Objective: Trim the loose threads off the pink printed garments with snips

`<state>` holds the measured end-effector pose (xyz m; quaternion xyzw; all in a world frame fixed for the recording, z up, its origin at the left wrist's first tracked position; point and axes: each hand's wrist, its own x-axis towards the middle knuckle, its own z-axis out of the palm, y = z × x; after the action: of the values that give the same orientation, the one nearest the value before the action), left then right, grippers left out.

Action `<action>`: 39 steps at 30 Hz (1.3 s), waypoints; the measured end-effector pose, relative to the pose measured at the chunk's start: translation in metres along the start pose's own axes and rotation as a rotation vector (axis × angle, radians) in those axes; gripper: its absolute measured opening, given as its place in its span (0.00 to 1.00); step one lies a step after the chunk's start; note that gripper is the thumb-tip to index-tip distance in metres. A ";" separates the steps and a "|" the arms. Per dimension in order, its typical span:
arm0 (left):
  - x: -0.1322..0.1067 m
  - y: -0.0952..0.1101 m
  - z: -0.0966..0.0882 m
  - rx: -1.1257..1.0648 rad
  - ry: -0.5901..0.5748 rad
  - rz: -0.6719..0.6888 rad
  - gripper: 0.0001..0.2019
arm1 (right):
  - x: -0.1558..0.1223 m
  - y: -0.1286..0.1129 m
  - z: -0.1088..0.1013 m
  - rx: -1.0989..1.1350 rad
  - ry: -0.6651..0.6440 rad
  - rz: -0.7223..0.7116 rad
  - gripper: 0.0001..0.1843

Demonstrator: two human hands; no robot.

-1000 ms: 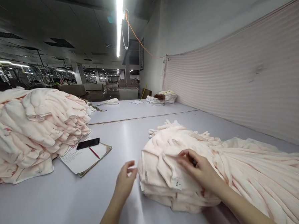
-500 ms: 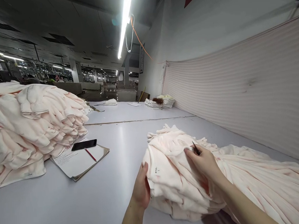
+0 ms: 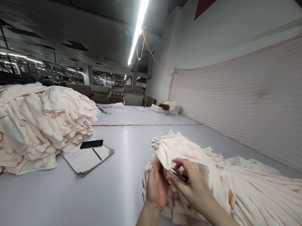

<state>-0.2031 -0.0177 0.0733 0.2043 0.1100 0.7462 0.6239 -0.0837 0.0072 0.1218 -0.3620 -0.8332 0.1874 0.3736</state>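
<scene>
A heap of soft, pale pink-and-white fleece cloth (image 3: 185,146) lies in front of me, its long folds trailing off to the right. My left hand (image 3: 157,188) is cupped at the left side of the heap and grips a folded edge, its fingertips partly hidden by fabric. Dark thread snips (image 3: 180,175) sit in my right hand (image 3: 195,188), their blades pointing up and left close to the held edge. The right thumb and fingertips meet at the cloth, just beside my left hand.
A taller mound of the same fleece (image 3: 40,125) stands on the left. Beside it, a phone (image 3: 92,144) and a red pencil (image 3: 96,154) lie on a paper pad (image 3: 80,164). Folded cloth stacks (image 3: 159,109) sit farther back on the table (image 3: 115,202). A striped pink sheet (image 3: 241,98) covers the right wall.
My right hand has moved left and down with the snips, close to my left hand. The left hand has shifted right, and the cloth edge is lifted and folded over. The view has tilted slightly.
</scene>
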 end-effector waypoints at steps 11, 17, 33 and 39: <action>0.000 -0.002 -0.023 0.038 0.181 0.091 0.18 | 0.042 0.052 -0.016 -0.060 0.295 0.198 0.14; -0.008 -0.003 -0.031 0.009 0.198 0.058 0.20 | 0.047 0.063 -0.015 -0.333 0.439 0.195 0.09; -0.006 -0.014 -0.022 0.271 0.195 0.131 0.21 | 0.013 0.038 -0.009 -0.080 0.161 0.065 0.14; -0.019 -0.031 -0.067 0.841 0.533 0.357 0.28 | 0.030 0.056 -0.024 -0.151 0.292 0.238 0.18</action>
<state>-0.2029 -0.0243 -0.0024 0.2558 0.5182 0.7584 0.3015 -0.0527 0.0679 0.1190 -0.5083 -0.7330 0.1128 0.4377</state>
